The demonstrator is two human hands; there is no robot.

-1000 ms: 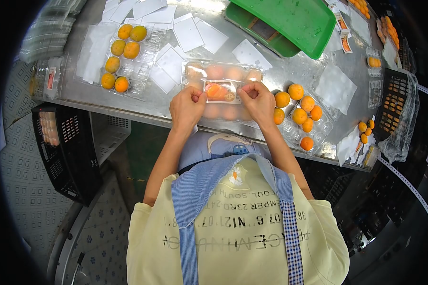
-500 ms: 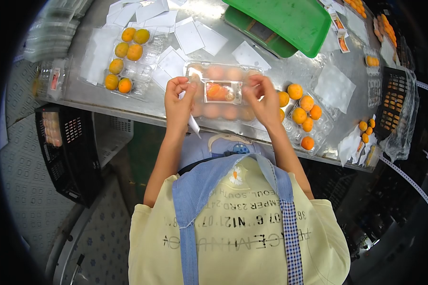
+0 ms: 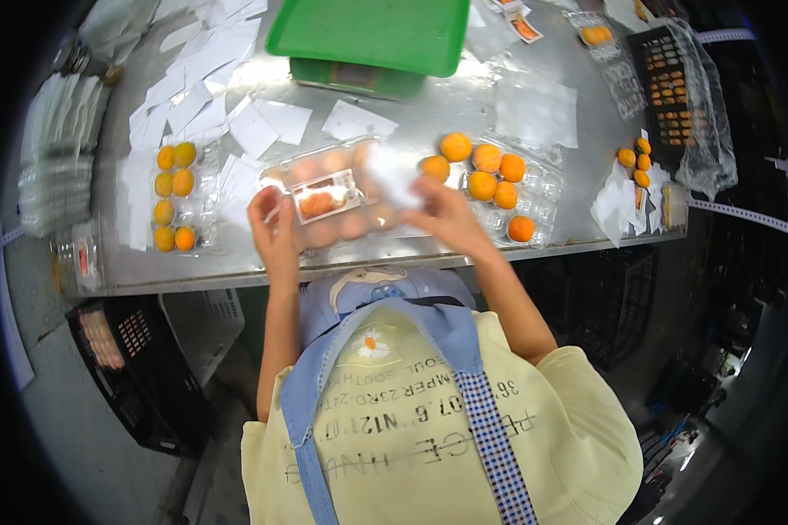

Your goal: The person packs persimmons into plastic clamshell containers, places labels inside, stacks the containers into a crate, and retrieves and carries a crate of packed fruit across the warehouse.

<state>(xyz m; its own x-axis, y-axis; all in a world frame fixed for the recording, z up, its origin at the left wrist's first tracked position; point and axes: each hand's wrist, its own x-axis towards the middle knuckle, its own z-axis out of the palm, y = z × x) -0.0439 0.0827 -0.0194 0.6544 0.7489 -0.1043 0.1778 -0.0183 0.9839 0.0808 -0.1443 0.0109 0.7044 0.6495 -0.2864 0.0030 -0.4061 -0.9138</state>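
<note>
A closed clear plastic fruit box (image 3: 352, 229) full of orange fruit lies slightly turned near the table's front edge. A printed fruit label (image 3: 327, 196) is on its lid. My left hand (image 3: 276, 234) is closed at the box's left end, fingers curled against its edge. By the box's right end, my right hand (image 3: 449, 215) has its fingers closed at a white paper slip (image 3: 396, 178), which is blurred by motion. Just right of that hand stands an open clear tray (image 3: 541, 197) partly filled with oranges (image 3: 481, 185).
Another part-filled clear tray (image 3: 203, 188) sits at left, beside stacked plastic boxes (image 3: 57, 157). White paper sheets (image 3: 276, 121) are scattered behind the box. A green tray (image 3: 368, 35) stands at the back. A black crate (image 3: 131, 376) is below the table at left.
My hands, both over the label before, have moved apart from it. The white slip, earlier hanging by my left hand, is now at my right. The box has turned slightly; the view has shifted.
</note>
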